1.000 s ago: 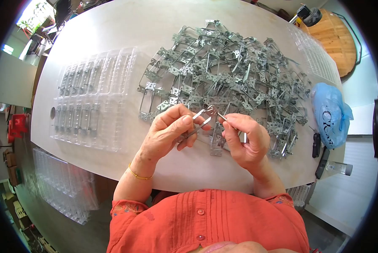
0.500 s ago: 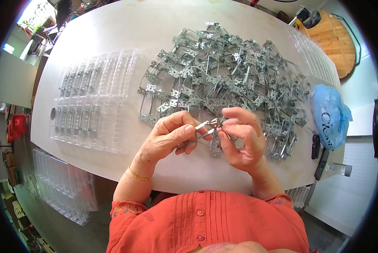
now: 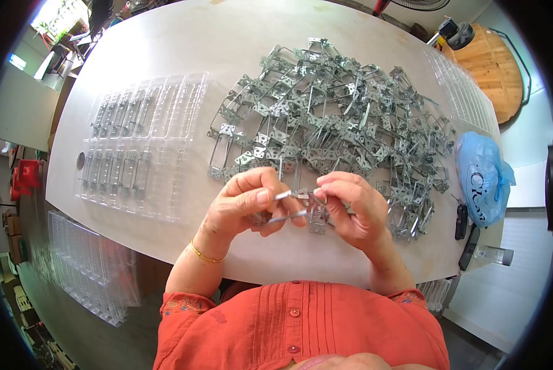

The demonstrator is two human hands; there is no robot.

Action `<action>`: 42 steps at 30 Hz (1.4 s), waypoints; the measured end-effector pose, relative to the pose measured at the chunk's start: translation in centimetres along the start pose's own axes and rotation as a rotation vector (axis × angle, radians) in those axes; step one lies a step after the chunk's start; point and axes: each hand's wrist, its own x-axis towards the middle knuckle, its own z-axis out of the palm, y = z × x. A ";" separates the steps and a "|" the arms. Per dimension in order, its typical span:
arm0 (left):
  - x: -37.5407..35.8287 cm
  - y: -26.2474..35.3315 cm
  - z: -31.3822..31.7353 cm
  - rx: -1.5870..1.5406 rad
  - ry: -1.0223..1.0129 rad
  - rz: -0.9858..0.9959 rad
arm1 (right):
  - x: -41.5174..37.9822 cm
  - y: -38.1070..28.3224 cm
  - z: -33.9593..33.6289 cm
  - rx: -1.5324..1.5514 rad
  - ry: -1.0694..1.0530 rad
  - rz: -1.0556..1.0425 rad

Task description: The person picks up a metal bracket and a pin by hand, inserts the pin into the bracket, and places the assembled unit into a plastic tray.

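Note:
A thin metal bracket with two long arms is held between my hands in front of my chest. My left hand is closed round one end of it, thumb pressing on top. With thumb and index finger, my right hand pinches at the other end; motion blurs the contact there. Just beyond both hands spreads a large pile of similar metal brackets, tangled together. One loose bracket lies on the table between my wrists.
Left on the table sits a clear plastic tray with rows of brackets. More clear trays are stacked lower left, another tray far right. A blue plastic bag, black object and bottle line the right edge.
The bracket has turned slightly between my hands, its arms looking further apart. My right fingers have come closer together at its end. The whole view has shifted a little.

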 end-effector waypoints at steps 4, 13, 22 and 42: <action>0.5 0.3 0.6 0.070 0.203 0.026 | -0.5 -0.4 -0.1 0.032 0.041 0.149; 0.8 -0.2 0.8 0.462 0.236 0.042 | -0.7 -1.7 0.0 0.162 -0.007 0.386; 0.7 -0.1 1.0 0.610 0.258 0.039 | -0.4 -2.2 0.2 0.141 0.009 0.548; 0.8 -0.8 0.5 0.789 0.248 0.169 | -0.3 -1.5 -1.4 0.439 -0.127 0.782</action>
